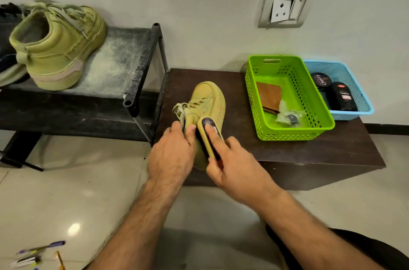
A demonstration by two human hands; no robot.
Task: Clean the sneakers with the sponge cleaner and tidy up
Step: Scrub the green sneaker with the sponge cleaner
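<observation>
A white wall and pale tiled floor frame a dark low table (pixel 309 148), with a black shoe rack (pixel 141 66) to its left holding the second olive sneaker (pixel 57 48). A green basket (pixel 261 92) and a blue basket (pixel 345 70) sit far right. The sneaker being cleaned (pixel 207 101) lies near the table's left edge, toe pointing far. The left hand (pixel 170 154) clasps its heel and collar; the right hand (pixel 232 159) grips the sponge cleaner (pixel 209 134), pressed lengthwise along the shoe's right flank.
</observation>
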